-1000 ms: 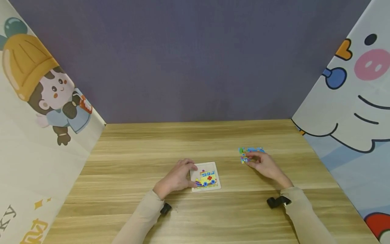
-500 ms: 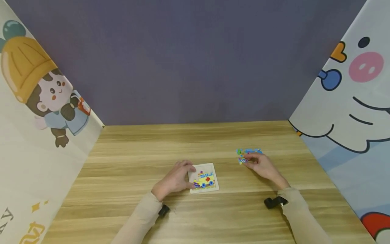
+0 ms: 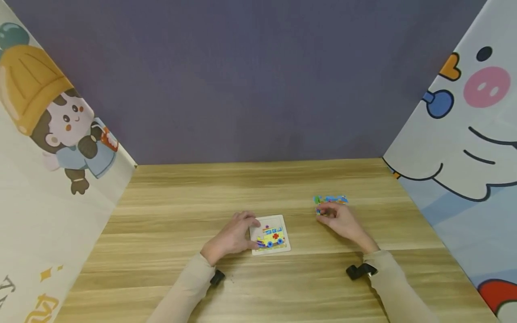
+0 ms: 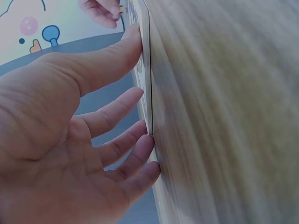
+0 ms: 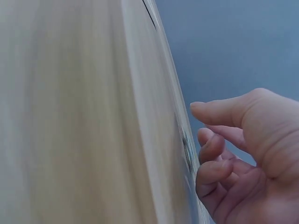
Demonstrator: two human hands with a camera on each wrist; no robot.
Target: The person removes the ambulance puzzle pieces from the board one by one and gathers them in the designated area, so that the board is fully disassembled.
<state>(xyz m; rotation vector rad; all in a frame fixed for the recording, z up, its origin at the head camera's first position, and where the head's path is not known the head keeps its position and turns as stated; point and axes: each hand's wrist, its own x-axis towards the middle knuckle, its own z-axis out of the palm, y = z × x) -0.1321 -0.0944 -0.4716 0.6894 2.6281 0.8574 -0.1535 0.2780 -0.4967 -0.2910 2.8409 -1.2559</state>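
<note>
A square wooden jigsaw puzzle board [image 3: 287, 242] with a partly assembled yellow ambulance picture lies flat on the table. At its left side is my left hand [image 3: 232, 235], thumb and fingertips spread along the edge and touching it. The left wrist view shows the thumb [image 4: 126, 46] on the board's face and the other fingers loosely bent at its rim. Farther right, my right hand [image 3: 343, 222] is over loose jigsaw puzzle pieces [image 3: 333, 199], one small piece [image 3: 318, 211] peeking out at the fingertips. In the right wrist view a gap separates thumb and fingers, with nothing visible between.
The wood-grain table [image 3: 242, 287] ends at a dark blue-grey back panel [image 3: 258, 89]. Panels with cartoon prints stand on the left [image 3: 24, 179] and right [image 3: 484, 157]. Black camera mounts sit at both wrists.
My right hand has shifted slightly left over the loose pieces, covering more of the nearest one. My left hand keeps its place at the puzzle board. The head view moves slightly.
</note>
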